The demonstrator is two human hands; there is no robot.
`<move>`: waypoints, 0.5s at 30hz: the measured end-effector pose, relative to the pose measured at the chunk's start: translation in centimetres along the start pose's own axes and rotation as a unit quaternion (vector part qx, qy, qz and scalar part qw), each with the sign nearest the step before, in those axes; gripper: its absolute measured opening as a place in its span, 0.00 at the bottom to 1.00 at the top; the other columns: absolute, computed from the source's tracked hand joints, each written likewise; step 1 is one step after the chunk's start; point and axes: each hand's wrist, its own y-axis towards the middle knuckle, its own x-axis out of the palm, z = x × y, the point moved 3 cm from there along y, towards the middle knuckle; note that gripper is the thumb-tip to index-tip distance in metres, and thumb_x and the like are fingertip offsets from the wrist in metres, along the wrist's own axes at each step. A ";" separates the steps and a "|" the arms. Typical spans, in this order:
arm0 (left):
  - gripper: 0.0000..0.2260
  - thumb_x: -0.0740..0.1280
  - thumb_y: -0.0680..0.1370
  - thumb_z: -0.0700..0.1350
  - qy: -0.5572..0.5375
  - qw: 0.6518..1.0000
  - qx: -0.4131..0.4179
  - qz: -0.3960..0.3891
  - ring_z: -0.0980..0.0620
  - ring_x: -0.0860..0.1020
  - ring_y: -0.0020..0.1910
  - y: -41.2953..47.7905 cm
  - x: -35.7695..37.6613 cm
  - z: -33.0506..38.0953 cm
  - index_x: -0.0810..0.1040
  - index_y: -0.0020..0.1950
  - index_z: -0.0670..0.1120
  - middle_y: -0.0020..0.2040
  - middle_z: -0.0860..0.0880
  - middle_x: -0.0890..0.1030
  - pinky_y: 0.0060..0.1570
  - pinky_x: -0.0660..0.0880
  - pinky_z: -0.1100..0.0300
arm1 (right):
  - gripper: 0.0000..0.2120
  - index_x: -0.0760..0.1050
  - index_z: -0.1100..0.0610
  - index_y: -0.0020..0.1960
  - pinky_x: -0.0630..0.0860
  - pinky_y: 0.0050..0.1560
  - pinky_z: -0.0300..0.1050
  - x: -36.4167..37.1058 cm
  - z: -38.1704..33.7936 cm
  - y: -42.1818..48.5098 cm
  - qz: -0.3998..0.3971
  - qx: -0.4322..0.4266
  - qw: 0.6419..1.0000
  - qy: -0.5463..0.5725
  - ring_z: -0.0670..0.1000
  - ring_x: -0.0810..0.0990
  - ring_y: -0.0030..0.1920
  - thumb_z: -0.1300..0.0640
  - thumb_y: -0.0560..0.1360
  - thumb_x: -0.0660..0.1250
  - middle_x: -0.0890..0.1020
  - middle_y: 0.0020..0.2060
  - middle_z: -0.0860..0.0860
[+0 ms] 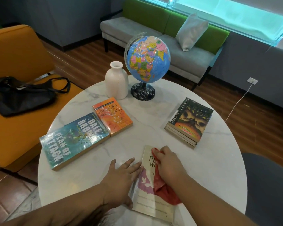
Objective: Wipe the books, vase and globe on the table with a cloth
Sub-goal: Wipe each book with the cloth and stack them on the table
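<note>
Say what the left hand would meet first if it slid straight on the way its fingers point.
The near book: the fingertips of the left hand seem to touch its left edge. Just beyond, on that book, lie the cloth and the right hand gripping it.

On the round table (203,168), the right hand (168,165) presses a red cloth (162,188) onto a pale book (147,203). The left hand (121,175) lies flat against the book's left edge. Behind stand a white vase (116,82) and a globe (148,61).

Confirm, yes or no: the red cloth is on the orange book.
No, the right hand holds the red cloth on the pale book nearest the person; the orange book lies untouched.
</note>
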 end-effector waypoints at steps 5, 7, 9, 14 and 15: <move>0.52 0.72 0.68 0.64 -0.010 1.000 0.001 0.000 0.55 0.36 0.77 -0.1 0.1 -0.1 0.40 0.79 0.53 0.78 0.57 0.39 0.70 0.40 0.35 | 0.15 0.74 0.45 0.65 0.71 0.56 0.35 -0.2 0.4 -1.4 -0.019 -0.021 0.998 0.052 0.43 0.74 0.51 0.46 0.81 0.57 0.73 0.51 0.41; 0.52 0.72 0.68 0.63 -0.012 1.000 0.002 0.000 0.55 0.35 0.76 -0.1 0.0 -0.1 0.40 0.79 0.53 0.78 0.57 0.39 0.70 0.39 0.35 | 0.15 0.75 0.49 0.59 0.74 0.47 0.35 -0.6 0.9 -0.4 0.021 0.035 0.996 0.080 0.42 0.75 0.45 0.43 0.80 0.57 0.74 0.45 0.40; 0.52 0.72 0.68 0.63 -0.014 1.000 0.002 -0.001 0.55 0.35 0.76 -0.1 0.1 -0.1 0.40 0.79 0.53 0.78 0.57 0.38 0.70 0.39 0.35 | 0.16 0.72 0.49 0.67 0.72 0.49 0.35 -0.8 0.3 0.8 0.009 0.038 0.999 0.027 0.45 0.74 0.48 0.48 0.81 0.57 0.72 0.49 0.42; 0.52 0.71 0.69 0.63 0.001 1.000 0.002 -0.004 0.55 0.35 0.76 -0.1 0.0 0.0 0.40 0.79 0.53 0.78 0.57 0.38 0.70 0.41 0.35 | 0.22 0.63 0.45 0.75 0.67 0.63 0.37 -0.7 -1.7 0.3 -0.063 -0.074 0.995 -0.035 0.50 0.70 0.60 0.53 0.81 0.58 0.67 0.62 0.47; 0.51 0.71 0.69 0.63 0.002 1.000 0.003 -0.005 0.55 0.35 0.76 -0.2 -0.1 0.0 0.40 0.79 0.52 0.78 0.57 0.38 0.70 0.41 0.35 | 0.20 0.67 0.45 0.73 0.66 0.60 0.31 -0.5 -1.4 -0.1 -0.071 -0.082 0.994 -0.005 0.47 0.70 0.58 0.52 0.81 0.58 0.69 0.58 0.45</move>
